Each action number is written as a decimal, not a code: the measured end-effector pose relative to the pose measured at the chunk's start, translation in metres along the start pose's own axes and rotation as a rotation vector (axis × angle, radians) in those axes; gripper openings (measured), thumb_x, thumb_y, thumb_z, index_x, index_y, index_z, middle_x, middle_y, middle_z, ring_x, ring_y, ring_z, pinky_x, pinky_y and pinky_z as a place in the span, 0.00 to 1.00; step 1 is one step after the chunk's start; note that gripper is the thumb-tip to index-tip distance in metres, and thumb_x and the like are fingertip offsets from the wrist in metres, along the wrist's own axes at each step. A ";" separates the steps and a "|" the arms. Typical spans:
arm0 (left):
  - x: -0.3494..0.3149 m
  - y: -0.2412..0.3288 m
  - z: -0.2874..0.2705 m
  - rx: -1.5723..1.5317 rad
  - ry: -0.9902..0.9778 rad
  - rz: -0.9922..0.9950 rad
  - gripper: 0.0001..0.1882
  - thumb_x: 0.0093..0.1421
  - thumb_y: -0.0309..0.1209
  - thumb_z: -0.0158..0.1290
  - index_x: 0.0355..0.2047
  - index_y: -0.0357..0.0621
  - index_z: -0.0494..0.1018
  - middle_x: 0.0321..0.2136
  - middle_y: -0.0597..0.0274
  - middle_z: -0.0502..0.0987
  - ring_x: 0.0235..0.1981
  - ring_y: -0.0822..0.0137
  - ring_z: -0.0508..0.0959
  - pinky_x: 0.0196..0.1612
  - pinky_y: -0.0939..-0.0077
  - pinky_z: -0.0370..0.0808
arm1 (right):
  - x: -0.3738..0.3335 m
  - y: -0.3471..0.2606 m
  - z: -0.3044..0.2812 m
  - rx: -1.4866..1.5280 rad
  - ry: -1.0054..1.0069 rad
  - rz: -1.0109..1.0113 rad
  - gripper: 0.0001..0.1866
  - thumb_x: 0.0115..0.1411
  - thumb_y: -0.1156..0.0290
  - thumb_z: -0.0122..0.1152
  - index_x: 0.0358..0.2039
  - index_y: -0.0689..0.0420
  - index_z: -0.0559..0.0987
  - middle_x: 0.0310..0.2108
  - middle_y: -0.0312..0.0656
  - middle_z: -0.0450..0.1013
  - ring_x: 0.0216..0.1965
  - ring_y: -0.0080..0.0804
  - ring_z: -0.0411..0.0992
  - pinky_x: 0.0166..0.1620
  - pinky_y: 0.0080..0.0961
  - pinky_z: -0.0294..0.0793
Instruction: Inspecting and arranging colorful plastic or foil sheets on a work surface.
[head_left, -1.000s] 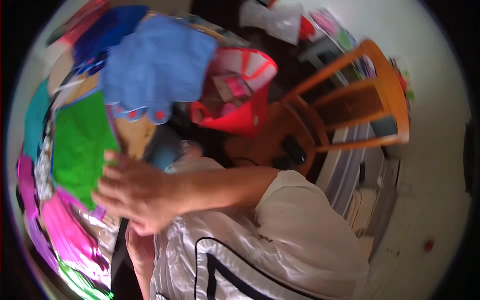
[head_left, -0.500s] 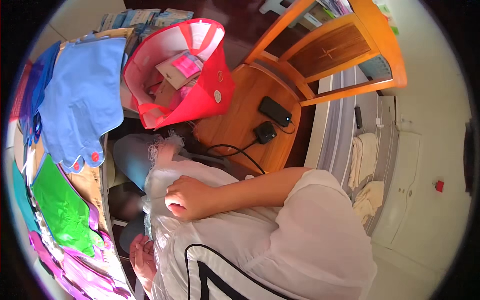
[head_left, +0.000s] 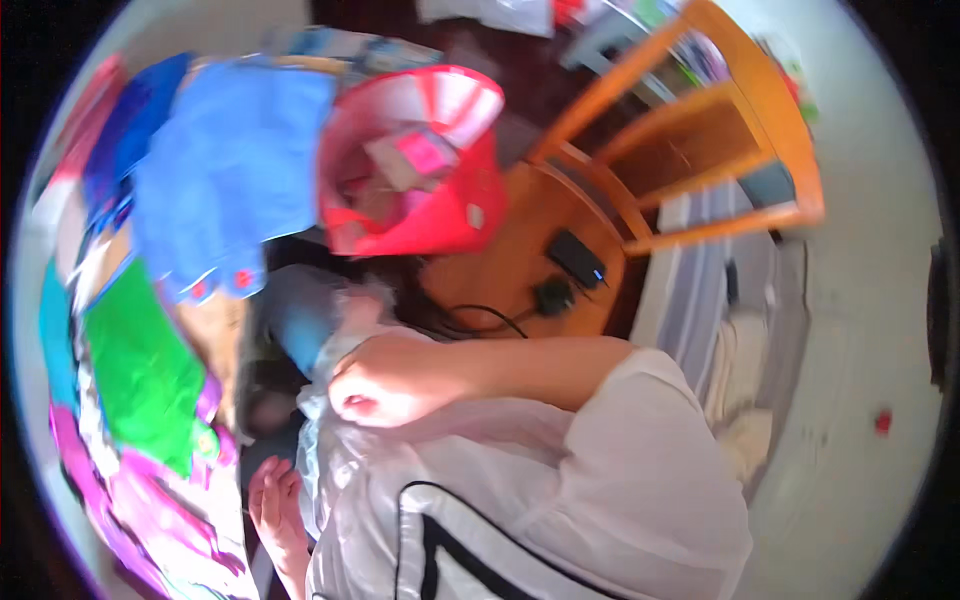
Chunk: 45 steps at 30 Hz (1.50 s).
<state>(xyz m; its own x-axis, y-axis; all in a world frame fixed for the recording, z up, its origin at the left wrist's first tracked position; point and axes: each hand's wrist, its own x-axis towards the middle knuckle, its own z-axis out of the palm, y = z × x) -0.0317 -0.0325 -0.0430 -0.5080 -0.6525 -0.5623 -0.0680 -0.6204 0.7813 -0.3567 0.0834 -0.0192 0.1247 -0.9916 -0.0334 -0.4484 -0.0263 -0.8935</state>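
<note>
My right hand (head_left: pixel 390 380) rests on my lap, curled into a loose fist over the pale skirt, with nothing visible in it. Near the table's edge, my left hand (head_left: pixel 279 510) is held with its fingers partly bent and no object in it. The table beside it bears a green flat fabric piece (head_left: pixel 140 365), pink-purple shiny pieces (head_left: pixel 165 505) and a light blue fabric piece (head_left: pixel 235 150) with small red round marks. Neither hand touches these pieces. The picture is smeared by motion.
A red bag (head_left: pixel 470 190) with cardboard and pink items inside stands beyond my lap. On the wooden chair (head_left: pixel 500 270) lie a black phone-like device (head_left: pixel 577 258) and a black adapter (head_left: pixel 553 295) with a cable. A striped bed (head_left: pixel 690 290) lies to the right.
The whole view has shifted, so the table, bag and chair appear farther right. Both hands keep nearly the same pose; nothing was taken or let go.
</note>
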 end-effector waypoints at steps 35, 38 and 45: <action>-0.001 0.023 0.035 -0.673 -0.204 0.092 0.26 0.62 0.34 0.58 0.57 0.38 0.66 0.51 0.53 0.75 0.52 0.59 0.75 0.57 0.61 0.72 | 0.320 -0.070 0.001 -0.651 0.009 -0.211 0.37 0.47 0.64 0.67 0.57 0.65 0.67 0.52 0.57 0.66 0.57 0.53 0.63 0.61 0.38 0.63; 0.003 0.024 0.037 -0.739 -0.193 0.116 0.25 0.62 0.33 0.58 0.56 0.38 0.67 0.51 0.53 0.75 0.51 0.60 0.76 0.56 0.61 0.73 | 0.328 -0.063 -0.005 -0.640 -0.031 -0.127 0.38 0.47 0.62 0.67 0.57 0.67 0.67 0.52 0.59 0.67 0.56 0.53 0.65 0.60 0.38 0.65; 0.005 0.036 0.037 -0.784 -0.255 -0.013 0.21 0.61 0.31 0.58 0.53 0.38 0.69 0.47 0.54 0.77 0.46 0.60 0.79 0.51 0.62 0.76 | 0.316 -0.099 0.002 -0.688 -0.236 0.029 0.33 0.46 0.61 0.68 0.49 0.69 0.72 0.46 0.58 0.73 0.48 0.50 0.73 0.52 0.37 0.71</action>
<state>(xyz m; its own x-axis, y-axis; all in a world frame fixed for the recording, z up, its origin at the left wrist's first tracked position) -0.0686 -0.0414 -0.0076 -0.6969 -0.5830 -0.4176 0.4963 -0.8125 0.3059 -0.2711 -0.2274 0.0580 0.2567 -0.9416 -0.2179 -0.8999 -0.1507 -0.4093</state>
